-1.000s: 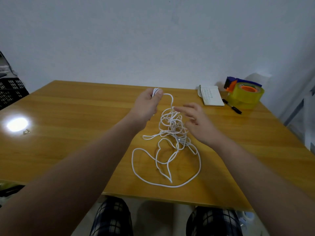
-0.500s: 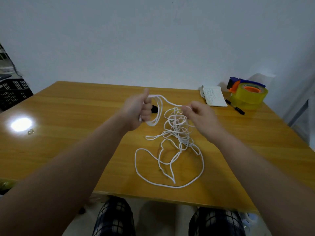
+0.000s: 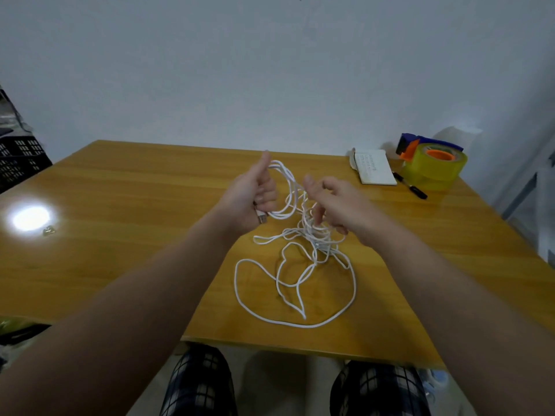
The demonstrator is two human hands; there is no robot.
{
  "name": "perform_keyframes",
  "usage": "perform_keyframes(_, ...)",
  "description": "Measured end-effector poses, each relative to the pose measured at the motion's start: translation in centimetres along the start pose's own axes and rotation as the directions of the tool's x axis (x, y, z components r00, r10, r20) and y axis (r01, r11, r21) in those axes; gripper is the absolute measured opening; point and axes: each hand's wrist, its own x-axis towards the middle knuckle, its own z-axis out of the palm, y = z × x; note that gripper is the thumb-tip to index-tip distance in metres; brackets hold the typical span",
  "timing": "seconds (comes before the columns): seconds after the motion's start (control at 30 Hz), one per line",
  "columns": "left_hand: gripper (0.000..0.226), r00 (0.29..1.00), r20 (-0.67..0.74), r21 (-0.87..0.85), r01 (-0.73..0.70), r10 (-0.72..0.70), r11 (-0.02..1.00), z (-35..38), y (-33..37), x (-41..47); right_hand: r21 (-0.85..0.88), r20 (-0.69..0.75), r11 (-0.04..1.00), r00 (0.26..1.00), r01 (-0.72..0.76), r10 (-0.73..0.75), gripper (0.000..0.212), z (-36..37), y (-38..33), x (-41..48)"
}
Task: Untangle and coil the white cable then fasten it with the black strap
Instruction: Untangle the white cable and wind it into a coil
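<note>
Loops of the white cable (image 3: 313, 241) are gathered in the left grip (image 3: 250, 199). I see it clamped round them, fingers curled in and thumb standing upright. A small metal plug (image 3: 262, 219) pokes out beneath the fist. From that bundle the strands run right and down into a dense knot lying on the desk (image 3: 135, 220), directly under the right grip (image 3: 339, 205). Nearer to me the cable spreads into one wide loose ring flat on the wood, with a few narrower loops inside it, reaching close to the desk's near edge.

The right grip hovers just beside the left one, its back toward the camera, thumb raised and fingers half bent. One finger dips into the top of the knot and looks to be touching a strand. From this feed I cannot tell whether it pinches anything or is apart and only resting there.

At the far right corner I can make out a small white notebook (image 3: 374, 169), a black marker (image 3: 411, 189) just beside it, and a yellow tape roll (image 3: 432, 168) on an orange and blue dispenser. A bright lamp glare (image 3: 30, 217) sits on the left part of the desk, with a tiny object (image 3: 48, 231) next to it. A black crate (image 3: 18, 163) stands off the desk's left side. Checked trousers (image 3: 198, 385) show below the near edge.
</note>
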Motion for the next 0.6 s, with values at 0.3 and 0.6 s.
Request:
perform_keyframes(0.3, 0.048, 0.998, 0.019, 0.004, -0.055, 0.055, 0.998, 1.2, -0.1, -0.4, 0.104, -0.034, 0.994, 0.999, 0.026, -0.023, 0.027, 0.9, 0.0, 0.3)
perform_keyframes(0.6, 0.039, 0.974, -0.183, 0.076, -0.124, 0.136, 0.989, -2.4, 6.1, -0.1, -0.19, -0.088, 0.982, 0.996, -0.023, 0.006, 0.015, -1.7, 3.4, -0.7)
